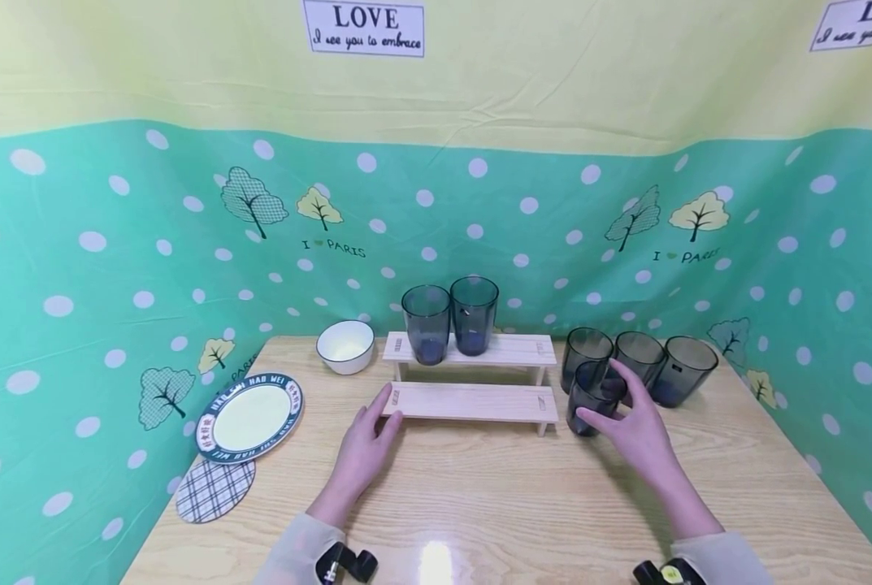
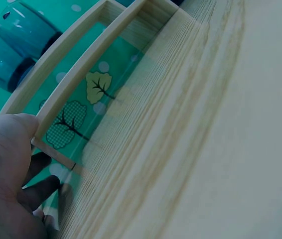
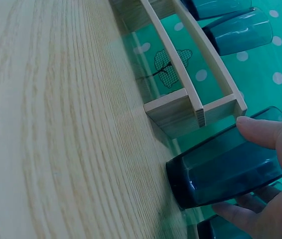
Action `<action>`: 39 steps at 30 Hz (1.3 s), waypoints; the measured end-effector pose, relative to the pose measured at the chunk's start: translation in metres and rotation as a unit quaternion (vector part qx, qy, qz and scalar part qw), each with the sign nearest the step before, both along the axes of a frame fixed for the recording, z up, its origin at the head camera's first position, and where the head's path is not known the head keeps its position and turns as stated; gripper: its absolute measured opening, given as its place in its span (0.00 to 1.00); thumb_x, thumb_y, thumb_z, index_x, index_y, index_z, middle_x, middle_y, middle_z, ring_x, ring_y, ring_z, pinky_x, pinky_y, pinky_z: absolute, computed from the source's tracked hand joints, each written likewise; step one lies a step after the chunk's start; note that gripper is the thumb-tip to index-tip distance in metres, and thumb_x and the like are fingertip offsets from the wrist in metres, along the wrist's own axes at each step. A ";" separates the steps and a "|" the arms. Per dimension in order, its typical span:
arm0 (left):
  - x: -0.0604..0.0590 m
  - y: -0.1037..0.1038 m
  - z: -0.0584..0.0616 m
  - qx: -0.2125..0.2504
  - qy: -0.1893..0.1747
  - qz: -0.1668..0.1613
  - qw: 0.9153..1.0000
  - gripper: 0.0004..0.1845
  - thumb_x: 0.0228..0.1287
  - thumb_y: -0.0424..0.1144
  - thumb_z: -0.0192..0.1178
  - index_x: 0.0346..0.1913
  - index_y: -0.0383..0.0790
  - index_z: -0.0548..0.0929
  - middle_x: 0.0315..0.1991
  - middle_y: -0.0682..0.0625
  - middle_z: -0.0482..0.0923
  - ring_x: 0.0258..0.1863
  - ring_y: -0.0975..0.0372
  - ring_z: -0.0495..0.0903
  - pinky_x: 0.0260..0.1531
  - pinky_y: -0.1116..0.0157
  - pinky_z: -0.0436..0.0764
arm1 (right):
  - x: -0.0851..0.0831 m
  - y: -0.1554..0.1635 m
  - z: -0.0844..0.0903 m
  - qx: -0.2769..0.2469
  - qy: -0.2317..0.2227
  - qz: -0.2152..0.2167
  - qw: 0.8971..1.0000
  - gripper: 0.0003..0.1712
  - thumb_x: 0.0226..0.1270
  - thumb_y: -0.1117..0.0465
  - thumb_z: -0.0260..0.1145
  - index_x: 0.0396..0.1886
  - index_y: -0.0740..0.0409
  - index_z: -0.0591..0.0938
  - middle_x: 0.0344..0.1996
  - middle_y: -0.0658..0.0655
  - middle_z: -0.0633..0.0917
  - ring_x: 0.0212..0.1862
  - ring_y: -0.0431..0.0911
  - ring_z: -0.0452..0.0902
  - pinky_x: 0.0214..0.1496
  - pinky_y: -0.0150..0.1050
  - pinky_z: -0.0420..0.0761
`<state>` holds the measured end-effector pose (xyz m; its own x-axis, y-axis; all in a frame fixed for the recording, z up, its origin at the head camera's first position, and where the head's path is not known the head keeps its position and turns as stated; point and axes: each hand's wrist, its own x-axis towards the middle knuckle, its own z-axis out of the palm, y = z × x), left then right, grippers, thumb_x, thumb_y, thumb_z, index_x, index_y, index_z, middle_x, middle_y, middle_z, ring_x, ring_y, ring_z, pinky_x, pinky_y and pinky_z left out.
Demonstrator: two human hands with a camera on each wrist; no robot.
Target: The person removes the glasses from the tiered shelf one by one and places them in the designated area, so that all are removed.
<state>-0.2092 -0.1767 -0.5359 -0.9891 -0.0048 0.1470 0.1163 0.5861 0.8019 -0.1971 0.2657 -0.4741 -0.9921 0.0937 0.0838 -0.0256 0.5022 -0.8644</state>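
Note:
My right hand (image 1: 636, 426) holds a dark tinted glass (image 1: 589, 406) by its sides, thumb and fingers spread round it. In the right wrist view, the glass (image 3: 225, 164) stands by the right end of the wooden rack, its base at the table. At the left end of the lower wooden shelf (image 1: 472, 401), my left hand (image 1: 365, 447) grips the corner, thumb at the front edge. The left wrist view shows the thumb (image 2: 24, 122) against the shelf, other fingers partly hidden. Two similar glasses (image 1: 427, 325) stand upright on the upper shelf (image 1: 519, 349).
Three more tinted glasses (image 1: 687, 370) stand behind my right hand. A white bowl (image 1: 345, 347) sits left of the upper shelf. Farther left, a blue-rimmed plate (image 1: 249, 418) leans near a checked round mat (image 1: 216, 490). A green dotted cloth (image 1: 436, 219) hangs behind the wooden table (image 1: 494, 504).

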 end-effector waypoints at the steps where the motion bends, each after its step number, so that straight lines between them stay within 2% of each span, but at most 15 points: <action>1: 0.000 0.000 0.000 -0.001 0.000 0.000 1.000 0.34 0.88 0.54 0.56 0.88 0.49 0.64 0.84 0.44 0.65 0.83 0.30 0.53 0.82 0.32 0.53 | 0.000 0.000 0.000 -0.002 -0.002 0.002 1.000 0.66 0.69 0.47 0.84 0.94 0.44 0.49 0.87 0.71 0.54 0.73 0.75 0.72 0.60 0.44 0.87; 11: -0.002 -0.001 -0.002 0.004 -0.005 0.000 1.000 0.34 0.88 0.54 0.56 0.88 0.51 0.64 0.85 0.46 0.65 0.84 0.31 0.53 0.83 0.34 0.52 | -0.003 0.002 -0.004 0.003 0.000 0.002 1.000 0.67 0.69 0.46 0.84 0.94 0.43 0.48 0.88 0.71 0.53 0.71 0.76 0.75 0.65 0.55 0.85; 24: 0.000 0.000 0.000 0.004 -0.004 0.003 1.000 0.34 0.88 0.55 0.55 0.88 0.52 0.64 0.84 0.44 0.65 0.83 0.29 0.52 0.82 0.31 0.53 | -0.001 0.001 -0.002 0.001 0.000 0.005 1.000 0.67 0.70 0.47 0.83 0.94 0.43 0.47 0.88 0.72 0.52 0.72 0.76 0.73 0.67 0.60 0.84; 26: 0.000 0.000 0.000 0.002 -0.005 0.004 1.000 0.34 0.88 0.56 0.55 0.88 0.52 0.64 0.84 0.43 0.65 0.83 0.28 0.52 0.81 0.29 0.53 | -0.001 0.001 -0.002 0.001 -0.001 0.007 1.000 0.67 0.70 0.47 0.83 0.94 0.42 0.46 0.87 0.73 0.52 0.71 0.77 0.74 0.66 0.59 0.85; 30: 0.000 0.000 0.000 0.002 -0.013 0.006 1.000 0.34 0.88 0.56 0.56 0.88 0.54 0.64 0.84 0.43 0.65 0.83 0.28 0.52 0.80 0.28 0.54 | -0.001 0.001 -0.002 0.004 0.006 0.008 1.000 0.68 0.69 0.48 0.84 0.94 0.43 0.47 0.86 0.73 0.55 0.72 0.75 0.73 0.62 0.46 0.86; 32: 0.000 0.000 0.000 0.003 -0.016 0.007 1.000 0.34 0.88 0.56 0.56 0.88 0.54 0.64 0.84 0.43 0.65 0.83 0.29 0.52 0.80 0.28 0.54 | -0.001 0.001 -0.001 0.008 0.018 0.007 1.000 0.67 0.69 0.48 0.84 0.94 0.44 0.48 0.86 0.72 0.57 0.72 0.71 0.72 0.62 0.42 0.85; 34: 0.000 -0.001 0.000 0.005 -0.018 0.007 1.000 0.34 0.88 0.56 0.56 0.89 0.54 0.64 0.84 0.43 0.65 0.84 0.29 0.52 0.80 0.29 0.53 | 0.000 0.001 0.002 0.013 0.031 0.005 0.999 0.67 0.68 0.49 0.85 0.94 0.44 0.49 0.85 0.70 0.58 0.72 0.69 0.70 0.65 0.46 0.84; 36: 0.000 -0.001 0.000 0.004 -0.018 0.008 1.000 0.34 0.88 0.56 0.56 0.88 0.55 0.64 0.84 0.43 0.65 0.84 0.30 0.52 0.81 0.29 0.54 | 0.000 0.001 0.006 0.015 0.045 0.003 0.999 0.68 0.67 0.49 0.85 0.94 0.45 0.50 0.85 0.71 0.58 0.74 0.69 0.68 0.70 0.57 0.82; 39: 0.000 0.000 0.000 0.001 -0.009 0.006 1.000 0.34 0.88 0.55 0.56 0.88 0.53 0.64 0.83 0.42 0.66 0.83 0.29 0.53 0.81 0.30 0.54 | 0.000 0.001 0.015 0.022 0.064 0.000 0.998 0.68 0.67 0.49 0.86 0.93 0.46 0.50 0.82 0.73 0.62 0.77 0.71 0.64 0.75 0.70 0.73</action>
